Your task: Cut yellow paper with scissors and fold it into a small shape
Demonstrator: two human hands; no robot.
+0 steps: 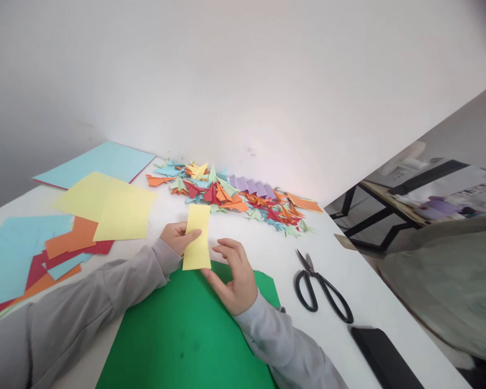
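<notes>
One yellow paper strip (196,253) is held near the middle of the worktop, above the far edge of a green mat (178,329). It is pinched by the left hand (175,238), with the thumb laid across the front and the fingers mostly hidden behind. The right hand (235,278) is held at five o'clock from the strip, its fingers loosely curled and parted from the thumb; whether the lower corner is touched cannot be told.

The strip should be found light, thin and flexible, easily creased and easily torn. It is best gripped lightly by its edges or corners, with little pressure put on the face.

From the strip, folded paper pieces (235,202) are heaped from eleven round to almost three o'clock. Larger yellow sheets (123,213) are spread towards half past nine, with a blue sheet (105,165) laid at ten. Black-handled scissors (311,272) are placed with blades apart at half past three, and a black slab (384,356) towards four. The white table (263,259) is backed by a pale wall (243,97) at twelve; beyond, near three, a dark-framed second table (392,201) can be seen.
</notes>
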